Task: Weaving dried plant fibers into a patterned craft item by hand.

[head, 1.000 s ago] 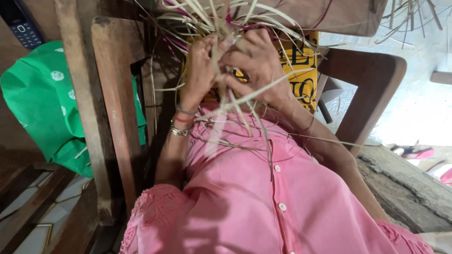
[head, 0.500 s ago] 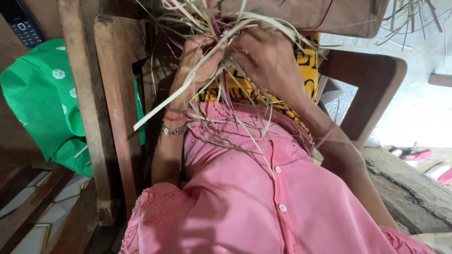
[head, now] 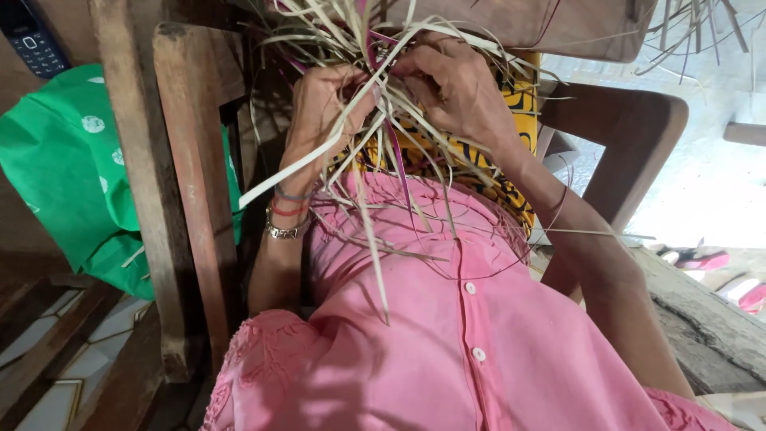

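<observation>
Green bag (head: pixel 68 168): soft, bright green with pale round marks, slumped at the left beside the wooden chair frame (head: pixel 187 199).
Phone (head: pixel 28 36): dark keypad handset at the top left corner, above the bag.
Yellow cloth (head: pixel 479 160): yellow with black printed shapes, lying under the hands and over the lap.
Straw strips (head: pixel 375 136): a loose bunch of pale, flat, narrow strips with a few magenta ones mixed in; gathered at the top centre between both hands, ends fanning out and trailing down over the pink buttoned shirt (head: pixel 447 335).
Left hand (head: pixel 319 108): curled, fingers pinching strips; bangles and threads on the wrist.
Right hand (head: pixel 455 88): curled close by, fingertips pinching strips at the same knot.
Sandals (head: pixel 710 259): pink, on the floor at far right.
</observation>
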